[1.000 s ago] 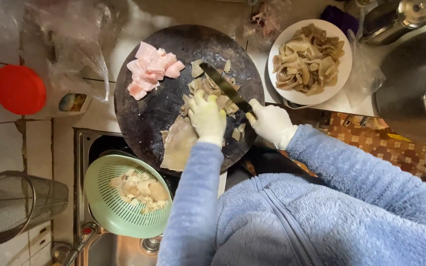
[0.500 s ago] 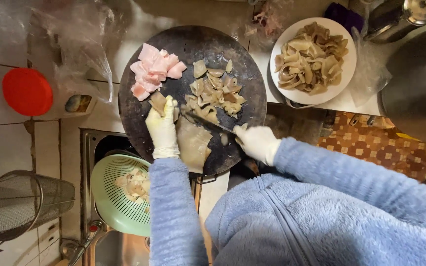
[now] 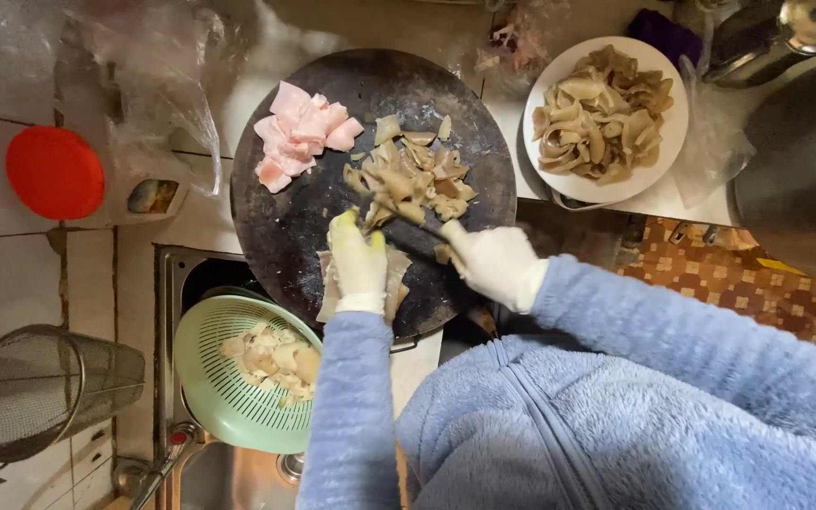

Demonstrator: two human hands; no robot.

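A round dark chopping board [image 3: 304, 217] lies in the middle of the head view. My left hand [image 3: 358, 260], in a pale glove, presses flat on a large beige slab of meat [image 3: 397, 283] at the board's near edge. My right hand [image 3: 493, 263], also gloved, grips the handle of a knife [image 3: 408, 225] whose blade lies just beyond the slab, beside a heap of cut beige pieces [image 3: 413, 179]. Pink raw meat pieces [image 3: 299, 132] sit at the board's far left.
A white plate [image 3: 658, 170] of cut beige strips stands at the upper right. A green colander [image 3: 214, 397] with pale pieces rests in the sink at lower left. A red lid [image 3: 54, 172], a wire strainer [image 3: 35, 392], plastic bags and a dark pan [image 3: 800, 161] surround the board.
My left hand shifted left along the slab, then back right. The knife came down from the cut pile to the slab's far edge. The view shifted slightly.
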